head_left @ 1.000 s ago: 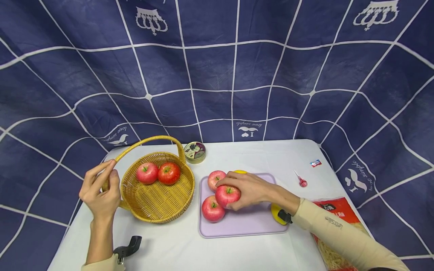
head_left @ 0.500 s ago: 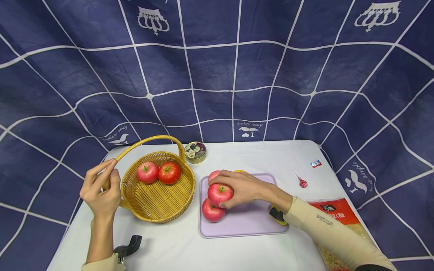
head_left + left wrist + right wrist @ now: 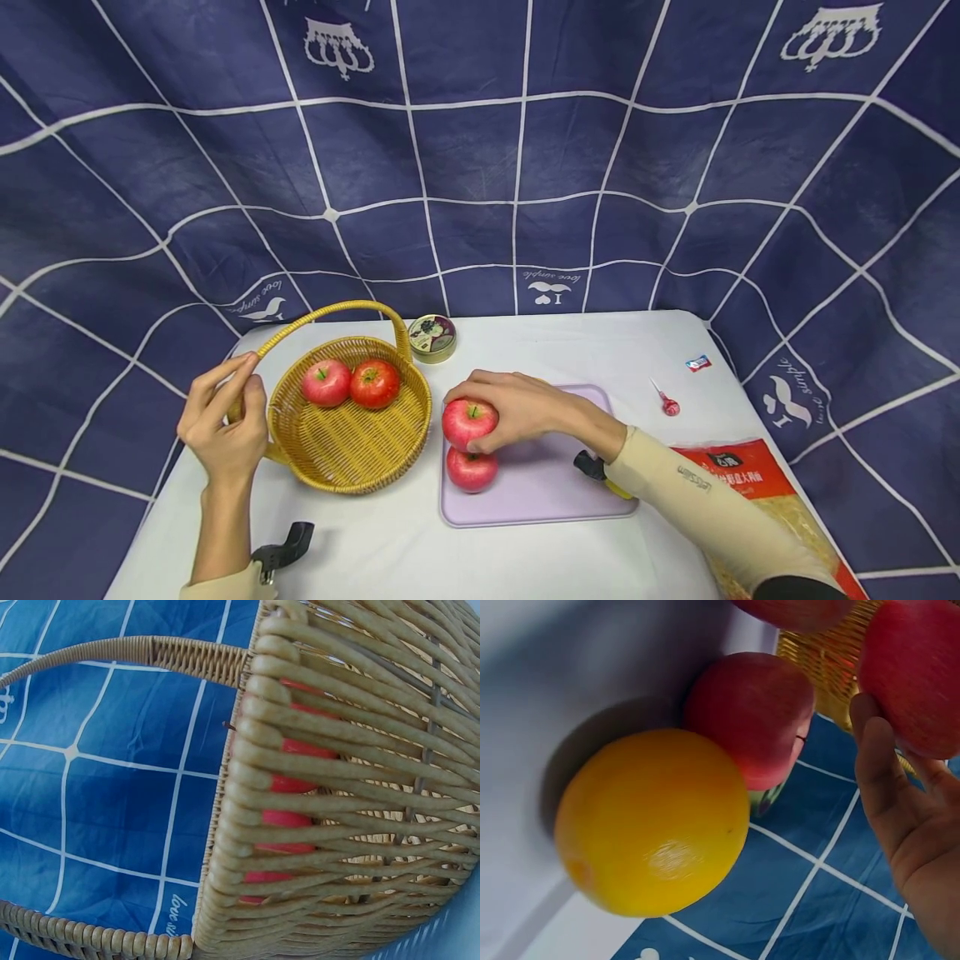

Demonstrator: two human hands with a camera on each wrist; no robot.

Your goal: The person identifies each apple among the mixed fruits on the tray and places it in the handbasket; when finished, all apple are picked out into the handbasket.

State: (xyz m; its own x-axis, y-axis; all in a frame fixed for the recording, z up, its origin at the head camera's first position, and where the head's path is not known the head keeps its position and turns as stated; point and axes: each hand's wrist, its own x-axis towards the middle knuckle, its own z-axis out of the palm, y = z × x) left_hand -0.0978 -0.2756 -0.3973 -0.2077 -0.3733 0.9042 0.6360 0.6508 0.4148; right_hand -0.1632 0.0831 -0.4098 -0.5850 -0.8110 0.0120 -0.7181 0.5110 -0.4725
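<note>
My right hand point(image 3: 517, 407) grips a red apple point(image 3: 468, 422) and holds it above the left edge of a lilac cutting board point(image 3: 540, 492). A second apple point(image 3: 471, 469) lies on the board just below it. In the right wrist view the held apple point(image 3: 915, 675) is at the top right, with an orange point(image 3: 652, 821) and another apple point(image 3: 750, 716) on the board behind the hand. My left hand point(image 3: 225, 417) holds the handle of a wicker basket point(image 3: 352, 450) at its left rim. Two red apples point(image 3: 326, 382) point(image 3: 373, 383) lie inside the basket point(image 3: 337, 787).
A round tin point(image 3: 431, 336) stands behind the basket. A lollipop point(image 3: 667, 404) and a small wrapped candy point(image 3: 697, 362) lie at the right. A red noodle bag point(image 3: 757, 492) sits at the table's right front corner. A blue checked cloth hangs behind the white table point(image 3: 420, 558).
My right hand has lifted the apple off the board and carried it left, toward the basket. The left hand and basket have stayed where they were.
</note>
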